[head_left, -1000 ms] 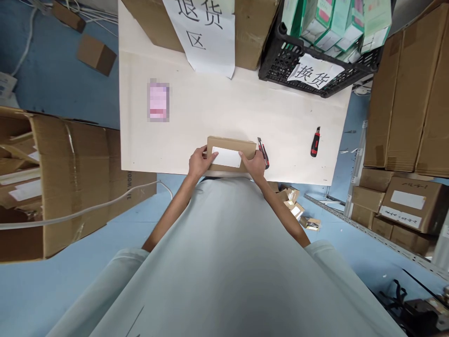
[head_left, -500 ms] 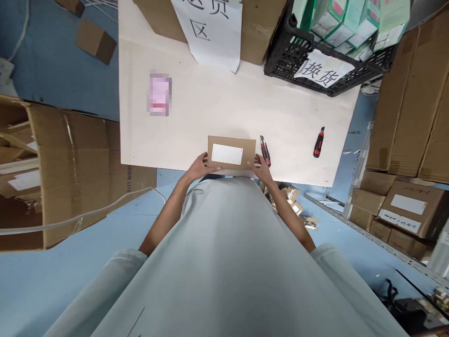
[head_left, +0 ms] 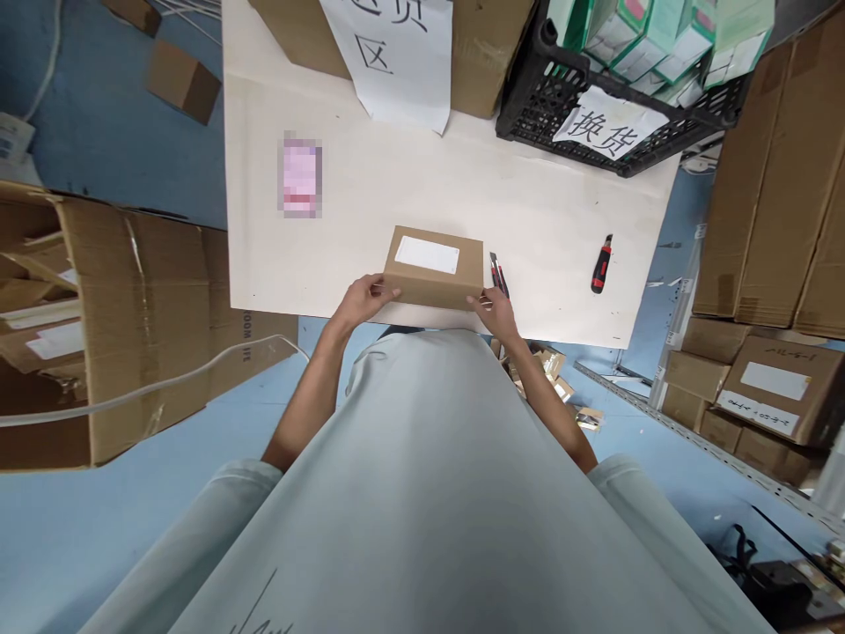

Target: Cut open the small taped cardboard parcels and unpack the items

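Observation:
Between my two hands is a small brown cardboard box (head_left: 432,291) with a white label (head_left: 427,254) on its top face. My left hand (head_left: 363,301) grips its left end, thumb on the front side and fingers round the corner. At the right end my right hand (head_left: 495,312) holds it the same way. The front side of the box faces me, above the near edge of the white table (head_left: 356,194). A red and black box cutter (head_left: 498,275) lies just beyond my right hand, partly covered by it. Another red and black cutter (head_left: 600,264) lies farther right.
A blurred pink item (head_left: 300,176) lies on the table's left part. At the back stand a large carton (head_left: 488,57) with a paper sign and a black crate (head_left: 541,106) of green-white boxes. An open carton (head_left: 145,308) stands left; stacked cartons (head_left: 759,194) line the right.
The cardboard box has tilted so its front side now shows, and its top has shifted away from me. Both hands have stayed on its ends, the left moving slightly outward.

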A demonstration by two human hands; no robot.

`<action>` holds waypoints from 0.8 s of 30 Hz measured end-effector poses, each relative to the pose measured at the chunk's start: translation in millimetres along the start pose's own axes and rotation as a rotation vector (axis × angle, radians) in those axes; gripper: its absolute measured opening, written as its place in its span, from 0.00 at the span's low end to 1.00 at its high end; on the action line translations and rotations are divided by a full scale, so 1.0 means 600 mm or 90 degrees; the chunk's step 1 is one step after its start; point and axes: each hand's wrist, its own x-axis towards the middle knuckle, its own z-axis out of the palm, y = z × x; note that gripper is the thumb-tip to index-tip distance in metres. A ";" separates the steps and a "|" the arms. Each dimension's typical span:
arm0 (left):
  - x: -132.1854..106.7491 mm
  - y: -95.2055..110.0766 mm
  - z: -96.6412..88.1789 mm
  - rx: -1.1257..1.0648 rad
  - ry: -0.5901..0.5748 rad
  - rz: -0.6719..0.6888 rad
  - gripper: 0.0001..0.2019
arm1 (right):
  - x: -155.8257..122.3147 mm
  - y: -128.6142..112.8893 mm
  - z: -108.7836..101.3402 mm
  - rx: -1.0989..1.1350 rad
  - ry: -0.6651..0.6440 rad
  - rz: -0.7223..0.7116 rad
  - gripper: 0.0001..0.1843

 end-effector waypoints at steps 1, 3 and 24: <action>0.004 0.006 -0.005 0.009 0.015 0.010 0.33 | 0.004 -0.011 -0.007 -0.021 0.013 -0.016 0.35; 0.011 0.016 -0.010 0.017 0.041 0.025 0.30 | 0.013 -0.030 -0.019 -0.057 0.040 -0.031 0.39; 0.027 -0.001 0.045 -0.114 0.031 0.013 0.50 | 0.041 -0.003 0.007 0.118 -0.028 0.071 0.57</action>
